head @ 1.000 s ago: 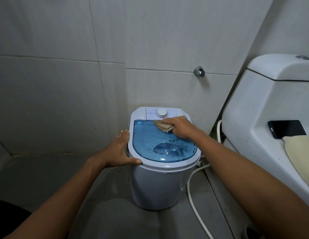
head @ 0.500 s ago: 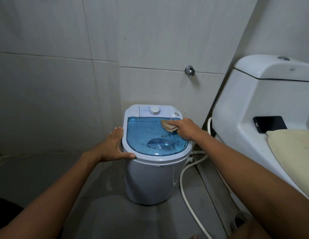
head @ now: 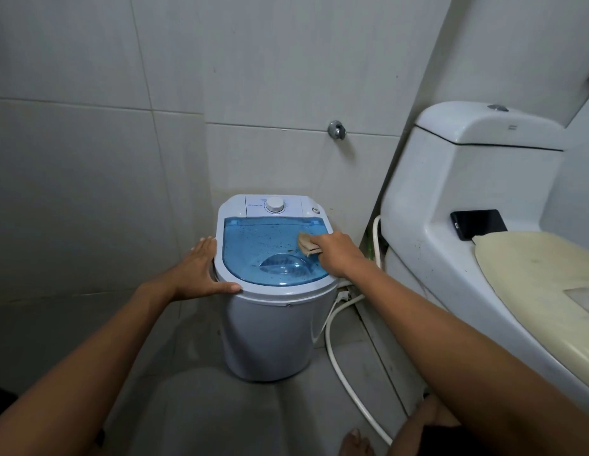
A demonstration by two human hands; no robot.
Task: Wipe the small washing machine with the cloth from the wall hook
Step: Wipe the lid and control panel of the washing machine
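On the left, the left hand lies flat against the side of the small washing machine. Its fingers are straight and its thumb rests along the white rim, so it holds nothing — it just keeps the machine from sliding.

The machine stands on the grey floor by the tiled wall. Its blue lid is see-through and has many little dark spots on it. A white knob sits on the panel behind the lid.

Next comes the cloth, a small tan wad lying on the right part of the lid. The right hand is curled over it and presses it down on the blue plastic.

So the step in hand looks like wiping the lid. Most spots are to the left of the cloth, so the next move should be a firm rub that way — with the left hand bracing the tub.

Farther right, a white hose runs along the floor, and a toilet has a black phone on it.
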